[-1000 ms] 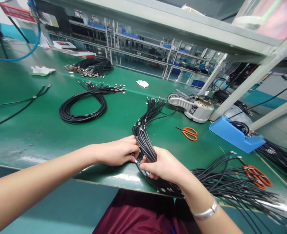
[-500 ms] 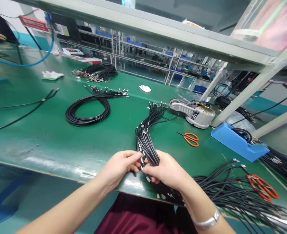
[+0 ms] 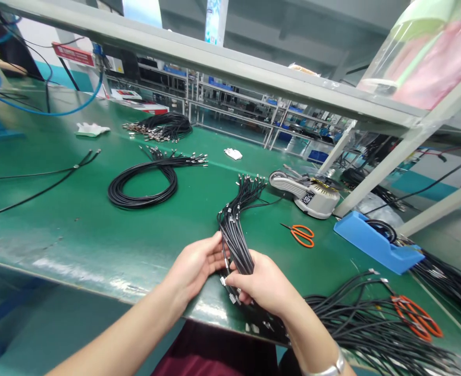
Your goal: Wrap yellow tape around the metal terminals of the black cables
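Note:
A bundle of black cables (image 3: 236, 237) with small metal end pieces lies at the front of the green bench. My right hand (image 3: 263, 282) is closed round its near part, the thumb by a pale end piece. Against the bundle's left side, my left hand (image 3: 201, 263) curves its fingers round a cable strand, thumb pointing up along it. Cable ends hang below my hands near the bench edge; the fingertips behind the bundle are partly hidden.
Orange-handled scissors (image 3: 303, 236), a white round dispenser (image 3: 316, 198) and a blue bin (image 3: 375, 243) stand to the right. Loose cables (image 3: 355, 318) and a second orange scissors (image 3: 418, 316) lie near right. A coiled cable bundle (image 3: 115, 193) sits left, below a shelf (image 3: 253, 65).
My left hand has shifted from a pinch at the end pieces to a looser, cupped hold slightly higher on the strand. My right hand keeps its grip. The view has tilted slightly.

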Demonstrator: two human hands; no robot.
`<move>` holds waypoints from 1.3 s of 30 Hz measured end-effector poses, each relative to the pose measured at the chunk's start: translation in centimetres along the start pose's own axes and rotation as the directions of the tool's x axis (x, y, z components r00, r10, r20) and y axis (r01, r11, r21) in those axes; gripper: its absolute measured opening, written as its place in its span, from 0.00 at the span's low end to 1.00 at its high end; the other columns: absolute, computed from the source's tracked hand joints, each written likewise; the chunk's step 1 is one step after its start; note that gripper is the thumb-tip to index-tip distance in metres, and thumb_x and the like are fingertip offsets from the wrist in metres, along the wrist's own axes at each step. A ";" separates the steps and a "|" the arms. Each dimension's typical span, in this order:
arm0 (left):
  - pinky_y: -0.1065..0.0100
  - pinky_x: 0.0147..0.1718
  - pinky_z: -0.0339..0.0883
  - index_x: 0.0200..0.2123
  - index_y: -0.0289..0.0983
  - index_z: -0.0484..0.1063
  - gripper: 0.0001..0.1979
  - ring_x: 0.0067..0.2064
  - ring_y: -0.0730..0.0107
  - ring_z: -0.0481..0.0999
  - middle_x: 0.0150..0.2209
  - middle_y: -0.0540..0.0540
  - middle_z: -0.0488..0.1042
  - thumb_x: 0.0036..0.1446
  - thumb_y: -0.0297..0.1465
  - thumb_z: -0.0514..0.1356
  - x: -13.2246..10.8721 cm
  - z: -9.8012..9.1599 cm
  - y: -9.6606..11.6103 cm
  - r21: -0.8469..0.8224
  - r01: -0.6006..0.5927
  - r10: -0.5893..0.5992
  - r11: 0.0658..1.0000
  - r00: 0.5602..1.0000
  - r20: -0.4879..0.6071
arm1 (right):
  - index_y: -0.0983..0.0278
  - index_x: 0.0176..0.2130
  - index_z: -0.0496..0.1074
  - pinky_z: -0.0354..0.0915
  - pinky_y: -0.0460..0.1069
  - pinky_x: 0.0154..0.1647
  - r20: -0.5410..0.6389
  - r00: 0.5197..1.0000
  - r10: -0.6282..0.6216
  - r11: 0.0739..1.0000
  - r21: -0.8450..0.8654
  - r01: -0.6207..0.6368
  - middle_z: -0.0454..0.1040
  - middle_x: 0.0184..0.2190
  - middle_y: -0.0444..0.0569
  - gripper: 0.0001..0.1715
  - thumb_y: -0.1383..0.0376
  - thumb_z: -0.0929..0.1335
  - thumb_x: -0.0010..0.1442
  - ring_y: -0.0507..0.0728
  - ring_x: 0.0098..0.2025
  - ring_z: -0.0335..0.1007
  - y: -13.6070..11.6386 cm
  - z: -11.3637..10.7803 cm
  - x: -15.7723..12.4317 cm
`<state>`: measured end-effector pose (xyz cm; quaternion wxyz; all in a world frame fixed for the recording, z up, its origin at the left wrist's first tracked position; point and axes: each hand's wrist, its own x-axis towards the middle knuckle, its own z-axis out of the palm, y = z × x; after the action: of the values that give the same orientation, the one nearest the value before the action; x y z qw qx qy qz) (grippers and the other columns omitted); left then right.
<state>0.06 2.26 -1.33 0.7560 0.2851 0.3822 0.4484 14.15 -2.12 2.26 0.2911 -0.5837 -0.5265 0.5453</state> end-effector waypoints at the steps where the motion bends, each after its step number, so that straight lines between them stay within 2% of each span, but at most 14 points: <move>1: 0.68 0.34 0.70 0.33 0.30 0.75 0.10 0.32 0.68 0.76 0.32 0.40 0.78 0.53 0.33 0.63 -1.0 -0.1 -0.5 0.039 0.002 -0.004 0.999 0.998 0.065 | 0.64 0.34 0.64 0.59 0.40 0.14 0.002 1.000 -0.005 1.000 0.001 0.005 0.64 0.15 0.36 0.11 0.71 0.68 0.47 0.48 0.15 0.62 -0.1 0.0 0.0; 7: 0.71 0.32 0.68 0.31 0.31 0.77 0.11 0.31 0.70 0.74 0.30 0.42 0.77 0.50 0.35 0.65 -4.6 0.1 -2.2 0.101 0.022 -0.031 0.995 0.996 0.082 | 0.65 0.28 0.66 0.59 0.40 0.12 -0.067 0.998 -0.016 0.998 -0.059 0.012 0.66 0.14 0.39 0.09 0.62 0.66 0.54 0.47 0.13 0.62 -0.4 -0.2 0.1; 10: 0.71 0.34 0.68 0.29 0.30 0.76 0.12 0.33 0.69 0.74 0.30 0.41 0.77 0.53 0.36 0.62 -4.9 0.7 -2.6 0.133 0.010 -0.035 0.991 0.983 0.182 | 0.65 0.24 0.65 0.60 0.40 0.13 -0.032 0.999 0.019 0.998 -0.067 -0.021 0.67 0.12 0.40 0.08 0.64 0.67 0.52 0.48 0.13 0.62 -0.2 -0.2 0.4; 13: 0.72 0.32 0.68 0.28 0.30 0.75 0.12 0.31 0.72 0.73 0.30 0.43 0.76 0.52 0.36 0.63 -5.1 1.0 -3.3 0.175 0.007 -0.037 0.984 0.985 0.168 | 0.64 0.22 0.63 0.59 0.40 0.13 0.012 0.999 0.039 0.996 -0.077 -0.038 0.65 0.10 0.39 0.08 0.67 0.67 0.49 0.48 0.13 0.62 -0.1 -0.2 0.5; 19: 0.72 0.22 0.66 0.26 0.33 0.72 0.17 0.20 0.75 0.71 0.25 0.47 0.74 0.46 0.43 0.64 -7.1 2.0 -7.9 0.266 0.144 -0.168 0.953 0.984 0.066 | 0.64 0.24 0.63 0.56 0.41 0.14 -0.032 0.998 0.057 0.990 -0.129 -0.060 0.63 0.10 0.38 0.07 0.66 0.67 0.50 0.48 0.13 0.59 -0.5 -0.8 0.0; 21: 0.73 0.21 0.64 0.27 0.33 0.74 0.16 0.20 0.75 0.71 0.23 0.48 0.74 0.48 0.42 0.63 -8.3 2.2 -9.2 0.406 0.183 -0.256 0.895 0.957 0.133 | 0.64 0.24 0.64 0.56 0.41 0.16 -0.042 0.999 -0.002 0.989 -0.147 -0.004 0.64 0.13 0.39 0.08 0.64 0.67 0.50 0.48 0.16 0.59 -0.4 -1.1 -0.2; 22: 0.73 0.22 0.64 0.27 0.34 0.75 0.14 0.22 0.73 0.73 0.23 0.48 0.75 0.49 0.40 0.62 -8.8 2.1 -9.2 0.502 0.154 -0.292 0.851 0.933 0.209 | 0.65 0.24 0.64 0.57 0.42 0.18 -0.041 0.998 -0.044 0.989 -0.146 0.037 0.66 0.15 0.39 0.09 0.64 0.68 0.50 0.48 0.18 0.60 -0.3 -1.3 -0.2; 24: 0.72 0.30 0.68 0.29 0.36 0.78 0.09 0.31 0.68 0.76 0.29 0.47 0.78 0.52 0.36 0.61 -9.5 1.4 -8.1 0.674 -0.076 -0.302 0.735 0.853 0.425 | 0.66 0.25 0.66 0.60 0.42 0.23 -0.008 0.995 -0.095 0.991 -0.100 0.094 0.69 0.20 0.42 0.09 0.63 0.68 0.51 0.48 0.22 0.64 -0.2 -1.8 -0.5; 26: 0.69 0.38 0.68 0.36 0.39 0.78 0.10 0.38 0.66 0.76 0.34 0.46 0.78 0.58 0.32 0.56 -9.2 0.1 -5.6 0.733 -0.413 -0.077 0.541 0.843 0.532 | 0.67 0.28 0.67 0.64 0.44 0.27 0.088 0.994 -0.061 0.998 0.015 0.060 0.72 0.25 0.45 0.10 0.62 0.67 0.53 0.50 0.25 0.68 -0.3 -2.1 -0.7; 28: 0.67 0.43 0.65 0.42 0.40 0.75 0.13 0.41 0.66 0.73 0.39 0.45 0.76 0.61 0.28 0.51 -7.6 -1.3 -2.6 0.720 -0.642 0.206 0.264 0.766 0.608 | 0.66 0.29 0.65 0.66 0.46 0.26 0.193 0.981 -0.032 0.994 0.113 0.010 0.73 0.24 0.46 0.10 0.61 0.66 0.55 0.51 0.24 0.70 -0.3 -2.3 -0.8; 30: 0.65 0.46 0.63 0.43 0.40 0.73 0.13 0.45 0.65 0.69 0.42 0.44 0.74 0.62 0.27 0.50 -5.2 -2.5 -0.1 0.713 -0.701 0.232 0.032 0.699 0.677 | 0.65 0.28 0.64 0.66 0.45 0.23 0.235 0.970 -0.057 0.992 0.127 0.027 0.70 0.21 0.43 0.09 0.62 0.66 0.55 0.50 0.20 0.68 -0.3 -2.3 -0.8; 32: 0.64 0.46 0.62 0.44 0.39 0.72 0.12 0.45 0.65 0.67 0.42 0.43 0.73 0.62 0.27 0.51 -2.9 -3.1 1.2 0.664 -0.740 0.140 -0.108 0.649 0.747 | 0.65 0.28 0.64 0.63 0.43 0.20 0.211 0.972 -0.104 0.994 0.060 0.093 0.67 0.19 0.39 0.08 0.65 0.68 0.53 0.48 0.18 0.65 -0.2 -2.1 -0.7; 36: 0.62 0.45 0.60 0.39 0.40 0.73 0.09 0.45 0.63 0.66 0.41 0.45 0.73 0.61 0.29 0.53 -0.6 -2.9 1.7 0.530 -0.801 -0.025 -0.279 0.558 0.829 | 0.64 0.30 0.64 0.61 0.41 0.17 0.126 0.986 -0.106 0.990 -0.083 0.117 0.65 0.17 0.37 0.07 0.70 0.68 0.50 0.48 0.16 0.63 0.3 -1.6 -0.5; 39: 0.61 0.46 0.58 0.40 0.40 0.72 0.09 0.47 0.62 0.66 0.42 0.44 0.73 0.61 0.26 0.52 -0.7 -2.5 1.8 0.465 -0.830 -0.071 -0.307 0.507 0.859 | 0.63 0.30 0.64 0.63 0.43 0.17 0.122 0.989 -0.084 0.988 -0.122 0.099 0.66 0.16 0.38 0.06 0.72 0.66 0.49 0.50 0.17 0.65 0.7 -1.2 -0.3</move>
<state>-3.07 2.70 -1.05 0.1219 0.9680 0.1608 0.1492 15.55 -2.37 1.98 0.2467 -0.5435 -0.6027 0.5296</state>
